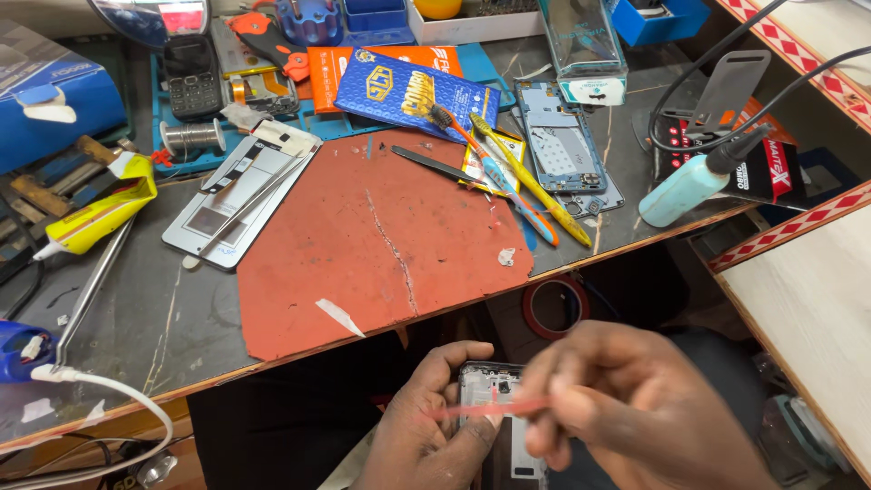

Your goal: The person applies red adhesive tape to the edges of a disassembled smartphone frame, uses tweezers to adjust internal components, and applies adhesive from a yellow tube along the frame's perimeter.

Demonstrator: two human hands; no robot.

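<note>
Cluttered across the dark workbench lay a red work mat, two toothbrushes, black tweezers, a solder spool and a yellow glue tube. Below the bench edge, the left hand was closed around an opened phone, held at lap level. The right hand, blurred, pinched a thin red strip lying across the phone. A tape roll sat beneath the bench.
</note>
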